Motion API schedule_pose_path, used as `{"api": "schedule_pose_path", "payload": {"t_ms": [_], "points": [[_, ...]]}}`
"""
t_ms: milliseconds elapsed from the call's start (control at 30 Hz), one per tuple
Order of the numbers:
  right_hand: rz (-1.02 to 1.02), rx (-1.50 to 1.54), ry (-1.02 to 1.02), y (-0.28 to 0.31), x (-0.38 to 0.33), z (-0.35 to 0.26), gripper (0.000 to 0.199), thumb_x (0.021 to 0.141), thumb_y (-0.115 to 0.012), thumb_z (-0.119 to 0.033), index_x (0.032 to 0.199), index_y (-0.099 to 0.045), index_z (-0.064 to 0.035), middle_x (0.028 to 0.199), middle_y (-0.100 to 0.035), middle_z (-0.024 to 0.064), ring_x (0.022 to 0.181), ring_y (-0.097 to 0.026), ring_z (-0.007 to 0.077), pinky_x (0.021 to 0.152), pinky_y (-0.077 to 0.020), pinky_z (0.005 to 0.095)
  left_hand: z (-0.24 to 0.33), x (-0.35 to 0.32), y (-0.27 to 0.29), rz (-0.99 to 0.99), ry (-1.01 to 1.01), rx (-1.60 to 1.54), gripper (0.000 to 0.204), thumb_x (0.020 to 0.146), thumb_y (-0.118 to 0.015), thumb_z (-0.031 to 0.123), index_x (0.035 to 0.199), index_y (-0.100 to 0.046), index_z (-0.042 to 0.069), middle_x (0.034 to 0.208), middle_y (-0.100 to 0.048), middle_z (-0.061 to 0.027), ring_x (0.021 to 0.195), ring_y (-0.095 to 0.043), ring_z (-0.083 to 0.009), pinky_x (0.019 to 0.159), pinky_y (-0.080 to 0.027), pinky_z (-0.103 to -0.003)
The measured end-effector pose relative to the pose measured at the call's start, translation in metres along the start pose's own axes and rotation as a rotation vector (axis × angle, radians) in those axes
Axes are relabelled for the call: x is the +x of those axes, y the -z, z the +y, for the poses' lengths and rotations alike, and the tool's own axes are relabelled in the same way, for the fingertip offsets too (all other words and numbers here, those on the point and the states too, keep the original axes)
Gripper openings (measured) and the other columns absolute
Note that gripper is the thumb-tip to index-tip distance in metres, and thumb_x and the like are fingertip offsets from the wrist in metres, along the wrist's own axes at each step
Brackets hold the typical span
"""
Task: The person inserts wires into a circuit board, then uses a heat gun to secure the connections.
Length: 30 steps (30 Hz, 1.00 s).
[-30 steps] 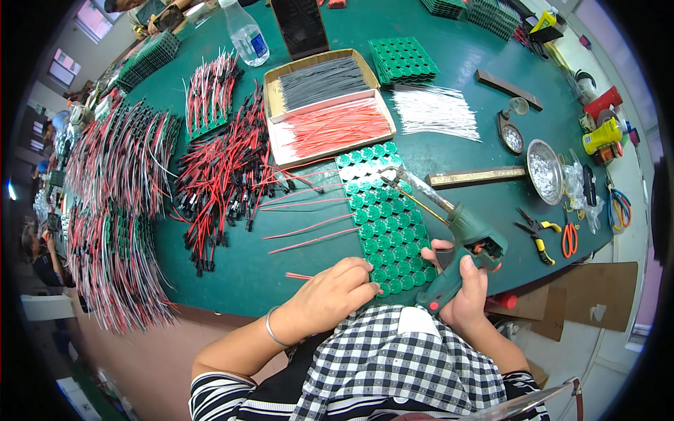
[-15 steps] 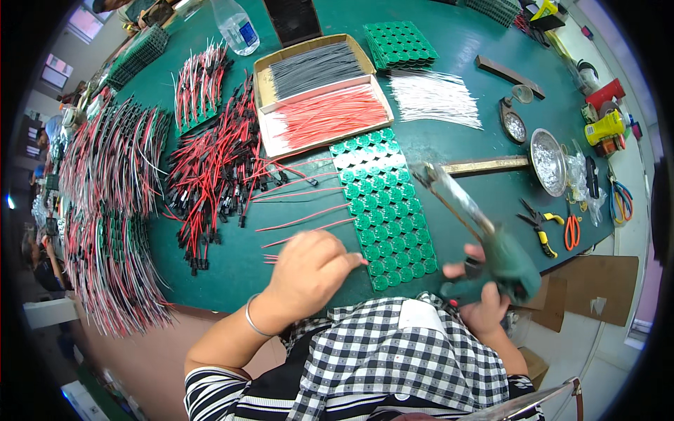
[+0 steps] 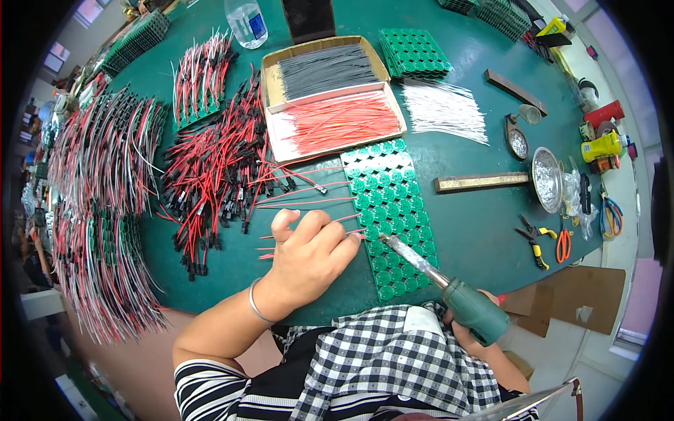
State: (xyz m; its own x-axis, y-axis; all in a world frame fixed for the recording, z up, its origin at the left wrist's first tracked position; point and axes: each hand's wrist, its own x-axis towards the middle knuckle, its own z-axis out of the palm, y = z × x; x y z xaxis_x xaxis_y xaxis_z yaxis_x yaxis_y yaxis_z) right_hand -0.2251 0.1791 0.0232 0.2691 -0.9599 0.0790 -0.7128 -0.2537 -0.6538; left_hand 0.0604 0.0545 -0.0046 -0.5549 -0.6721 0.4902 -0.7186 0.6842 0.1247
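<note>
A green panel of small round circuit boards (image 3: pixel 390 210) lies on the green table (image 3: pixel 477 231) in front of me. My left hand (image 3: pixel 309 252) rests at its left edge, fingers curled over a thin red wire (image 3: pixel 351 219) against the panel. My right hand (image 3: pixel 469 330), mostly hidden at the table's near edge, grips the green handle of a soldering iron (image 3: pixel 449 288). Its metal tip points up-left and sits over the panel's lower part. Several more loose red wires (image 3: pixel 302 196) lie just left of the panel.
A cardboard tray (image 3: pixel 330 98) of grey and red wires stands behind the panel. Piles of red-and-black connector leads (image 3: pixel 210 175) fill the left. White wires (image 3: pixel 446 109), a brass bar (image 3: pixel 481 182), a metal dish (image 3: pixel 546 179), pliers (image 3: pixel 533 242) and spare green panels (image 3: pixel 414 52) lie right.
My left hand has moved from the near edge up to the panel's left side, onto a red wire. The soldering iron has swung in, its tip now over the lower panel.
</note>
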Motion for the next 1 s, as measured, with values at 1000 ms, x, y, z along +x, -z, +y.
{"api": "schedule_pose_path", "payload": {"t_ms": [1000], "points": [[-0.077, 0.023, -0.159, -0.002, -0.013, -0.002, 0.031, 0.08, -0.06, -0.033, 0.1, -0.067, -0.0108, 0.105, -0.063, 0.0066, 0.108, -0.049, 0.0292, 0.092, -0.0382, 0.0426, 0.004, -0.004, -0.002, -0.059, -0.017, -0.134, 0.009, 0.071, -0.067, 0.018, 0.08, -0.064, 0.017, 0.07, -0.049, 0.0043, 0.076, -0.051, -0.0137, 0.084, -0.025, -0.043]]}}
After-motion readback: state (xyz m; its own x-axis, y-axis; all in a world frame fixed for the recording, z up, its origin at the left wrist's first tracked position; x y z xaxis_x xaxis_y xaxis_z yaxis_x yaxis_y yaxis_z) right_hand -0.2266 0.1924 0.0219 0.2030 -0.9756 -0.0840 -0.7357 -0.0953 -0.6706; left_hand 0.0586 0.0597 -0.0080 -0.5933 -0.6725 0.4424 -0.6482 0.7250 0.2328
